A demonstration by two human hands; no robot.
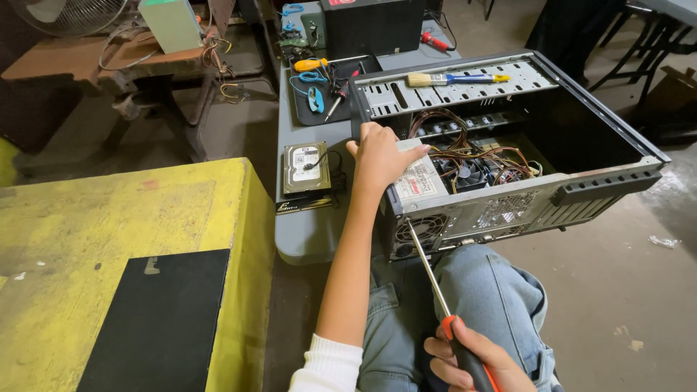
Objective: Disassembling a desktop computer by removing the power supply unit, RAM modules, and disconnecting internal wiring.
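1. Head view: the computer case lay opened on its side across the grey table, its power supply seated at the rear corner.
2. Your left hand lay spread on that supply.
3. Your right hand was closed around a long screwdriver, tip at the rear panel.

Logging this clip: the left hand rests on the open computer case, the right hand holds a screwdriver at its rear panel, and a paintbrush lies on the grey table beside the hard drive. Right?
Not quite. In the head view the paintbrush lies on the open computer case's drive bay, not beside the hard drive. The left hand and the right hand with its screwdriver are as stated.
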